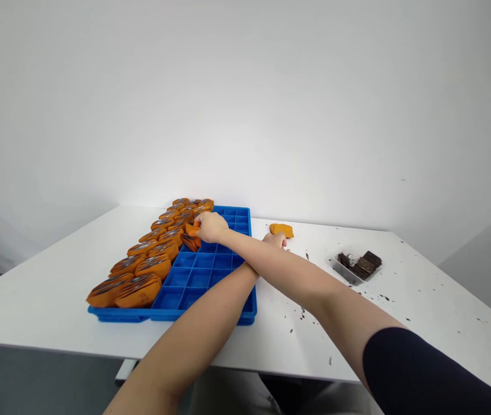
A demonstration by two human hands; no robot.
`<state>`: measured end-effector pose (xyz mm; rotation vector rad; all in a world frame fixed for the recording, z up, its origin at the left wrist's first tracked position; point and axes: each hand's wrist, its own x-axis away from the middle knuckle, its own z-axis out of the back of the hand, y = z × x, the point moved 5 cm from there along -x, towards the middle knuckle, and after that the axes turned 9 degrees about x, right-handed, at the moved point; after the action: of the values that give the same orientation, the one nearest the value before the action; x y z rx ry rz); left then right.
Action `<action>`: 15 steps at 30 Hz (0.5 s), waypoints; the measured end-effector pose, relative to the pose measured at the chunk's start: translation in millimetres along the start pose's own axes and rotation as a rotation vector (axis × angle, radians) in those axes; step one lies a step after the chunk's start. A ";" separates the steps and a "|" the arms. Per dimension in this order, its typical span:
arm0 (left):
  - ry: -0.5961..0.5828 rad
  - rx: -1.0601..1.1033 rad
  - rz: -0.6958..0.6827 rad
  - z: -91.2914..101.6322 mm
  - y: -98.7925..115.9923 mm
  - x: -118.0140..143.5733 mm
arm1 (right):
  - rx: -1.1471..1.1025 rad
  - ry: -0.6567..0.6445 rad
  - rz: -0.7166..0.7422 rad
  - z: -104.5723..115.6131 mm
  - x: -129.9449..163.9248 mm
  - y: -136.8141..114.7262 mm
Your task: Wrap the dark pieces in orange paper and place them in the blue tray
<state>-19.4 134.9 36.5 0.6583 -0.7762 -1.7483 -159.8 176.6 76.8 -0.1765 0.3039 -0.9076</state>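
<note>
A blue compartment tray (204, 276) lies on the white table (46, 288). Its left two columns hold several orange pouches (142, 276) with dark filling. My arms are crossed. My right hand (211, 226) reaches left over the tray and pinches an orange pouch (191, 237) at a compartment in the third column. My left hand (276, 240) rests on the table just right of the tray, mostly hidden behind my right forearm. It sits close to a small stack of flat orange pouches (282, 230); whether it touches them is unclear.
A small clear container (346, 271) of dark chocolate-like squares (364, 263) stands at the right of the table. Dark crumbs (301, 314) are scattered around it and toward the front edge. A plain white wall is behind.
</note>
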 end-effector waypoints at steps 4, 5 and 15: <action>0.018 -0.054 -0.024 1.9 1.6 2.8 | 0.016 0.052 0.033 -1.6 -3.0 -5.5; 0.018 -0.065 -0.026 2.0 1.7 3.0 | 0.010 0.064 0.038 -2.1 -3.3 -6.1; -0.015 -0.155 -0.009 -2.5 -0.9 1.1 | -0.008 0.014 0.147 -8.2 2.0 -8.2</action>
<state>-18.3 133.6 34.2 0.5449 -0.6412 -1.8028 -167.5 169.9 71.0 -0.1532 0.3296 -0.7628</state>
